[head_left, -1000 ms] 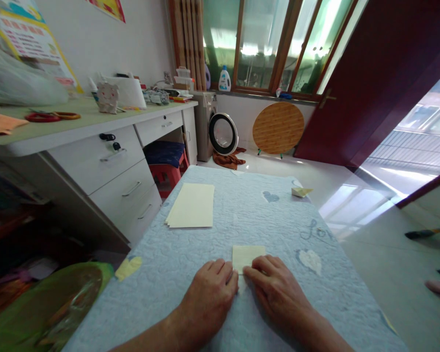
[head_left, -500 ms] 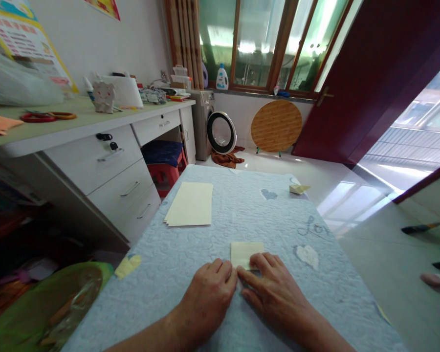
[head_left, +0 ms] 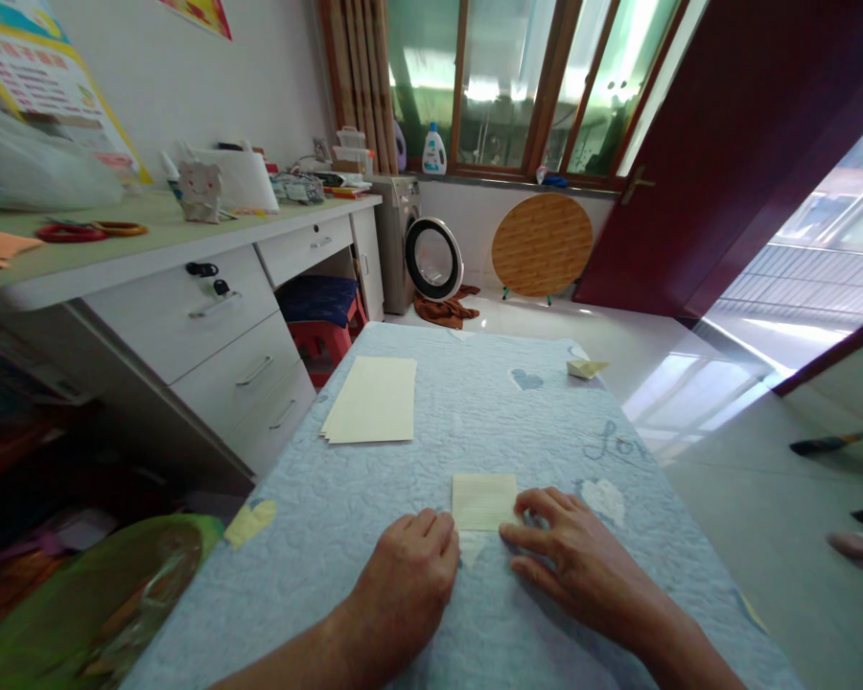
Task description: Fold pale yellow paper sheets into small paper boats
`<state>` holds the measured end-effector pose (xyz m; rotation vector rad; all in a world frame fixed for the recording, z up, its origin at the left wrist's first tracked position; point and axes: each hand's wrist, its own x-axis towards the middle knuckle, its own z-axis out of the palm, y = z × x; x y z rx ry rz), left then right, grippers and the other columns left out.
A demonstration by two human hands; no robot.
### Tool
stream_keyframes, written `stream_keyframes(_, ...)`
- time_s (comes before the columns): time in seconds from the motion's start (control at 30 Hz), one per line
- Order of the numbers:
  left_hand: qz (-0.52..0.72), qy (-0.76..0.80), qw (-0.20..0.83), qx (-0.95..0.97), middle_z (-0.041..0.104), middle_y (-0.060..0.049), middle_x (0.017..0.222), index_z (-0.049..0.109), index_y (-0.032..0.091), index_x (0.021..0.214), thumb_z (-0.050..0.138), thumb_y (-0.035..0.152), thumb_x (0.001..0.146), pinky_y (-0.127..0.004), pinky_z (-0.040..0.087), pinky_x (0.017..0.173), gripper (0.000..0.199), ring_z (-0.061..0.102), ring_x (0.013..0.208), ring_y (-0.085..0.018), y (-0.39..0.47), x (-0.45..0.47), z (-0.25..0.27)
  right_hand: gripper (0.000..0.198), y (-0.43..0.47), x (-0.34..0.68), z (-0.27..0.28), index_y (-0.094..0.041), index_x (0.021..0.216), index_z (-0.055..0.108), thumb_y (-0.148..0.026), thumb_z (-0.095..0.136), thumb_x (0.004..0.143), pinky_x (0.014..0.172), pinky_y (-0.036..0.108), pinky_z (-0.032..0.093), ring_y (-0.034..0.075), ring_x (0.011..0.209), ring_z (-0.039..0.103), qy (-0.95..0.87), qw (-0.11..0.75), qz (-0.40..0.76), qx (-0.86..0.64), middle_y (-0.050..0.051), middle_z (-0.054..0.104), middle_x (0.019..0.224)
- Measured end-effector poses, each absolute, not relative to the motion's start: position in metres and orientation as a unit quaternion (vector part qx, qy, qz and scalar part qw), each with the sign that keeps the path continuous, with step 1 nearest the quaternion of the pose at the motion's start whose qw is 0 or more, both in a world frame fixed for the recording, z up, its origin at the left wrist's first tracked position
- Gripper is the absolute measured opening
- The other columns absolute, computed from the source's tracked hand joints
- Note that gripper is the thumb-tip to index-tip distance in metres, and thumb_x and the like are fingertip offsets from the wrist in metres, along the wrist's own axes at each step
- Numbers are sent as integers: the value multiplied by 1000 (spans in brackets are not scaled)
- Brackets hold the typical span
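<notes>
A small folded piece of pale yellow paper [head_left: 484, 502] lies flat on the light blue quilted cover in front of me. At its near left corner is my left hand [head_left: 413, 575], fingers curled together with the tips on the paper's edge; the thumb is hidden. My right hand [head_left: 568, 546] rests by the near right corner, its fingers bent but spread apart, one fingertip touching the near edge. Farther off to the left lies a stack of pale yellow paper sheets [head_left: 375, 398]. A folded yellow paper shape [head_left: 585, 369] sits near the cover's far right corner.
Left of the table stands a white desk [head_left: 179, 316] with scissors [head_left: 79, 231] on top. A green-lined bin [head_left: 115, 594] is at the near left, beside a yellow patch [head_left: 251, 523]. Beyond are an open washing machine [head_left: 399, 240] and a round wooden tabletop [head_left: 543, 244].
My right hand has slid rightward along the near edge of the folded paper, from its middle to the right corner, uncovering more of it. The left hand has stayed almost still.
</notes>
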<state>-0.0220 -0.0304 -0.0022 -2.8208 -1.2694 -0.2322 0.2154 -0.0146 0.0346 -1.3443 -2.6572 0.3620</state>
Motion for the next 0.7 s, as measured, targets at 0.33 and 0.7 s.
stream_keyframes(0.33, -71, -412, 15, -908, 64, -7, 93, 63, 15, 93, 53, 5, 87, -35, 52, 73, 15, 59, 84, -22, -30, -23, -4, 20, -11, 230, 40, -36, 102, 74, -25, 62, 90, 89, 45, 46, 24, 99, 59, -875, 63, 162, -453, 5, 63, 113)
stream_keyframes(0.7, -167, -467, -93, -863, 62, -2, 85, 61, 19, 80, 59, 12, 87, -33, 49, 72, 11, 57, 81, -21, -20, -24, 7, 20, -3, 231, 27, -20, 83, 66, -26, 51, 94, 83, 39, 48, 21, 89, 60, -842, 149, 192, -481, 7, 65, 92)
